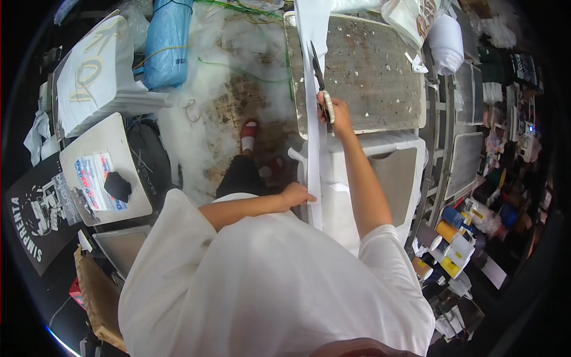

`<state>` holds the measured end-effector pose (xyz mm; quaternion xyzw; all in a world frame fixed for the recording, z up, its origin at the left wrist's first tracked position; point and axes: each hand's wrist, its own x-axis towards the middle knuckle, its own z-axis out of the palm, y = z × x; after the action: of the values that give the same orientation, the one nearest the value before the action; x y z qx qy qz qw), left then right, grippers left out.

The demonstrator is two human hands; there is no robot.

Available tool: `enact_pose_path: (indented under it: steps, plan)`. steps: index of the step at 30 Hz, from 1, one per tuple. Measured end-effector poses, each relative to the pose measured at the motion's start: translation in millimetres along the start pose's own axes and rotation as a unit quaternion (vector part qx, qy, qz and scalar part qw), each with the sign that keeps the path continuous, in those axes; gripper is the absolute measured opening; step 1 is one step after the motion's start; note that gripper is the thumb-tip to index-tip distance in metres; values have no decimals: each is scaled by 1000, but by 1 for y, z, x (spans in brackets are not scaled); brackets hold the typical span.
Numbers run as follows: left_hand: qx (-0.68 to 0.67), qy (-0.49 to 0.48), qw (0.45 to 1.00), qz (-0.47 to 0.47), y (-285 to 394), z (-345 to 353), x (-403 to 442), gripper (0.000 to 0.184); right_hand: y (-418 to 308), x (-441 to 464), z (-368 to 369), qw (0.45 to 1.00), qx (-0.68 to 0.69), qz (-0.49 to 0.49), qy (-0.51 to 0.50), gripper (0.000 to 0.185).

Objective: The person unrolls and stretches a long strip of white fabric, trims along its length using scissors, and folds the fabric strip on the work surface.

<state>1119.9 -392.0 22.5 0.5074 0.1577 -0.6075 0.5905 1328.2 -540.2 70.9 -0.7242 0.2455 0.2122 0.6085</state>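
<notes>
A long strip of white cloth (314, 149) runs down the left edge of a worn grey board (363, 77) and over a white-covered surface nearer my body. My right hand (336, 116) is closed around the handles of black scissors (317, 68), whose handle has a pale wrapping. The blades point away from me and lie over the cloth near the board's left edge. Lower down, my left hand (295, 195) pinches the edge of the strip between thumb and fingers, beside the white-covered surface.
Stacked white printed sheets (95, 71) and a blue plastic-wrapped roll (168, 44) are at the upper left. A board with a black object (117, 186) lies below them. Metal rails (438, 137) and paint containers (455, 247) are on the right. Clear plastic covers part of the floor.
</notes>
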Motion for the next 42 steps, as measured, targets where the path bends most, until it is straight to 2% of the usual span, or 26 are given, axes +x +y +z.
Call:
enact_pose_path:
  steps: [5,7,12,14,16,23,27,35,37,42]
  plan:
    - [37,-36,999,16,8,-7,-11,27,8,-9,-3,1000,5,10,-4,53]
    - [70,-41,994,79,13,-6,-21,29,7,-8,-4,1000,14,21,-12,54]
    - [145,-89,979,111,23,-8,-37,33,-6,-4,-5,997,-73,24,16,62]
    - [167,-97,975,113,25,-8,-41,33,-4,-3,-5,998,-62,22,13,60]
    - [177,-93,966,167,22,-8,-43,36,0,-2,-5,998,-51,19,10,59]
    - [198,-87,960,175,8,-9,-31,39,2,-4,0,1000,-7,-4,19,51]
    - [211,-110,959,154,20,-4,-45,32,-6,6,2,1000,13,-11,6,49]
    - [223,-88,961,139,25,-3,-53,35,-3,8,0,999,-4,-34,-12,57]
    - [208,-82,958,180,21,-2,-51,38,-7,8,0,999,39,16,-16,54]
    - [224,-74,955,179,38,-3,-69,40,-11,24,-1,996,78,30,-29,56]
